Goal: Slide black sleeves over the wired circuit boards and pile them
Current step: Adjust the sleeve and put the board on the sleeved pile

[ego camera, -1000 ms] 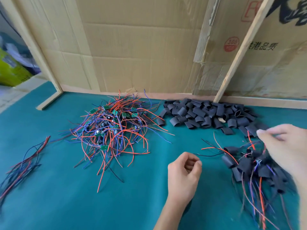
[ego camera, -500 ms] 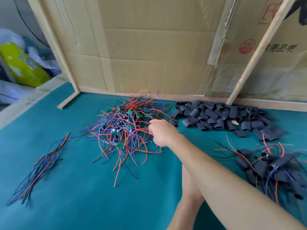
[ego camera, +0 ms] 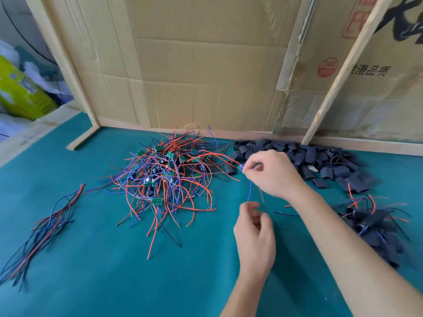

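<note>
Board pick-up in hand: right hand (ego camera: 272,173) pinching one wired circuit board (ego camera: 241,167) above surface mid-rear, left hand (ego camera: 255,234) pinching its trailing wires (ego camera: 250,191); next, likely fetch black sleeve (ego camera: 231,169) from rear-edge heap.

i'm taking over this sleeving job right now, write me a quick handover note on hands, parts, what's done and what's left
Right hand pinches one wired circuit board just pulled from the unsleeved pile.
Left hand holds that board's hanging wires; no sleeve on it yet.
Empty black sleeves lie behind the right hand.
Sleeved boards piled at right: done.
Left: sleeve this board, pile it, work through the big tangle. Loose wires at far left.
</note>
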`<action>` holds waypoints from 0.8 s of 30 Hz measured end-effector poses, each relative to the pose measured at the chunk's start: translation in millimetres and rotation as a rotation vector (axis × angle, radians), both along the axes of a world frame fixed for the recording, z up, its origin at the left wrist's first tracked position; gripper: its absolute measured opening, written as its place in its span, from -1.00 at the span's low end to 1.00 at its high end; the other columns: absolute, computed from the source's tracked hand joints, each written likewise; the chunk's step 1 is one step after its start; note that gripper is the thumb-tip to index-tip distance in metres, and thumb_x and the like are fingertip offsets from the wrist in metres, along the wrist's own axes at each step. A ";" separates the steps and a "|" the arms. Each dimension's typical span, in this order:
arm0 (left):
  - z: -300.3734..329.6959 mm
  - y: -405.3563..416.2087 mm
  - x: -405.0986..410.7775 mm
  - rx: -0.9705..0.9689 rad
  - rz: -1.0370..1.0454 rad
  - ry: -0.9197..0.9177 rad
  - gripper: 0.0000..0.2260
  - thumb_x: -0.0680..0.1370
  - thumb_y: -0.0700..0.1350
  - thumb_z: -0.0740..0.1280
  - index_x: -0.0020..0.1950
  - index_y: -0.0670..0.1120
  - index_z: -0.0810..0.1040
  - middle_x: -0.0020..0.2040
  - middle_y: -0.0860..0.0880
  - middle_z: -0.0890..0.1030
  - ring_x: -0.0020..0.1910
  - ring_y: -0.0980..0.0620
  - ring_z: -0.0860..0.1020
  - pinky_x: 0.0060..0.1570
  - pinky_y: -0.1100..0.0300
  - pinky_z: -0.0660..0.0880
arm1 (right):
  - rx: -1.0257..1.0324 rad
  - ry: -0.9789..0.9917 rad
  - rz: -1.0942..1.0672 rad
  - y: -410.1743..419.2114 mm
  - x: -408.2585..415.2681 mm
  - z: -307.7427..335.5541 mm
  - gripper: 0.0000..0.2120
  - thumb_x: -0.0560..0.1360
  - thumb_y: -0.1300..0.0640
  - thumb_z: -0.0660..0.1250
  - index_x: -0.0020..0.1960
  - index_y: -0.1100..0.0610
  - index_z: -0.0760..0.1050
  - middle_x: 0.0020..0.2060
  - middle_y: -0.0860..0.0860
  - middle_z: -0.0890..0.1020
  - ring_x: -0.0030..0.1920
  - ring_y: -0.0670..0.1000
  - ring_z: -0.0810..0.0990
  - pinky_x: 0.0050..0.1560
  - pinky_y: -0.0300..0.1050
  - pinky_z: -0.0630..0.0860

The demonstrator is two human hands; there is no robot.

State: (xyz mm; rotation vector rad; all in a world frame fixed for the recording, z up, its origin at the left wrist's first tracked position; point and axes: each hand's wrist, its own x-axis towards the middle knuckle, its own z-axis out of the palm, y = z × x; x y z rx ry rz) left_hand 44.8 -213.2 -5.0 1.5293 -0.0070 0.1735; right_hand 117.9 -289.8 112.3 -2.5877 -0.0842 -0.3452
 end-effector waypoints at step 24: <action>1.4 -0.2 -0.4 -0.007 0.051 0.019 -0.81 0.62 -0.25 0.28 -0.09 0.02 0.55 -0.21 0.11 0.63 -0.23 0.05 0.59 -0.14 0.04 0.59 | 0.163 0.192 -0.227 -40.8 -46.7 -52.7 -0.80 0.30 0.22 0.61 -0.21 0.02 0.63 -0.31 -0.11 0.68 -0.23 -0.06 0.64 -0.27 -0.39 0.44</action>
